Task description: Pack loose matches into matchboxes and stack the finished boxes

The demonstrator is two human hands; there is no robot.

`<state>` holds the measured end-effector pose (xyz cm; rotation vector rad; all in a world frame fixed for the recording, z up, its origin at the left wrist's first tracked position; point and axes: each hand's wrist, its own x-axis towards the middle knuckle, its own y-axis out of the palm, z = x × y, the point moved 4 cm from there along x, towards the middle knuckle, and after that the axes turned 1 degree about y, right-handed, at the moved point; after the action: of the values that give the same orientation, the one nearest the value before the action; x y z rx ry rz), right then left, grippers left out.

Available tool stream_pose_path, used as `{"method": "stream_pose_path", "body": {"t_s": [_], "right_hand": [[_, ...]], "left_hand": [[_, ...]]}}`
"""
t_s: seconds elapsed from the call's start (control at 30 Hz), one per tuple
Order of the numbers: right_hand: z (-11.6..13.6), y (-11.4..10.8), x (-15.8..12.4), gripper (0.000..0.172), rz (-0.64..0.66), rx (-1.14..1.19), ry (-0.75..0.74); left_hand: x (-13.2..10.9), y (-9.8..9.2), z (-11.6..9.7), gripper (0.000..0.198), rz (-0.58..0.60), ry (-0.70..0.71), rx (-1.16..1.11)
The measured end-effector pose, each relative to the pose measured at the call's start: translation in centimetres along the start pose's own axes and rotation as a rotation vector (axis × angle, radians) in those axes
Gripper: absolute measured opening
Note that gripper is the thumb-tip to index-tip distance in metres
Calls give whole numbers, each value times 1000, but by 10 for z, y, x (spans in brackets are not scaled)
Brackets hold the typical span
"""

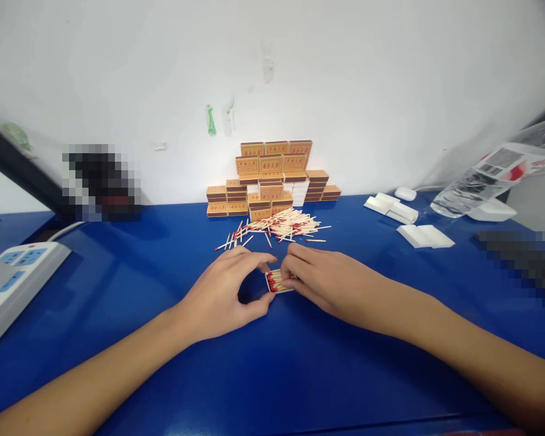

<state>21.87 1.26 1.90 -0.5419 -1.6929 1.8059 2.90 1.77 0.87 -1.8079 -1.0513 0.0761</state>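
Note:
A small white matchbox tray (279, 291) lies on the blue table, filled with red-headed matches (276, 280). My left hand (227, 290) curves around the tray's left end, thumb at the near corner and fingers at the far side. Over the tray's right part, my right hand (322, 278) is closed, its fingertips pinched down among the matches and hiding some of them. Just beyond both hands lies a loose heap of matches (295, 223), with several scattered singly to its left and right.
Stacked orange matchboxes (271, 165) stand against the wall behind the heap. White empty trays (424, 236) and a white rounded case (406, 194) lie at right, near a tilted plastic bottle (472, 181). A power strip (22, 278) sits at left.

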Motion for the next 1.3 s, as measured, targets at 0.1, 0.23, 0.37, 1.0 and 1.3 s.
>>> {"method": "stream_pose_path", "body": {"t_s": [0.1, 0.23, 0.37, 1.0, 1.3], "right_hand": [[-3, -1, 1, 16, -25, 74, 15], [-6, 0, 0, 21, -64, 138, 6], [-9, -1, -2, 19, -60, 180, 10], [-11, -7, -3, 15, 1, 283, 25], [-11, -6, -2, 15, -32, 252, 42]], "left_hand": [[0, 0, -1, 42, 3, -5, 0], [-1, 0, -1, 40, 8, -1, 7], [-1, -1, -1, 40, -1, 14, 24], [-1, -1, 1, 42, 1, 8, 18], [-1, -1, -2, 40, 6, 24, 9]]}}
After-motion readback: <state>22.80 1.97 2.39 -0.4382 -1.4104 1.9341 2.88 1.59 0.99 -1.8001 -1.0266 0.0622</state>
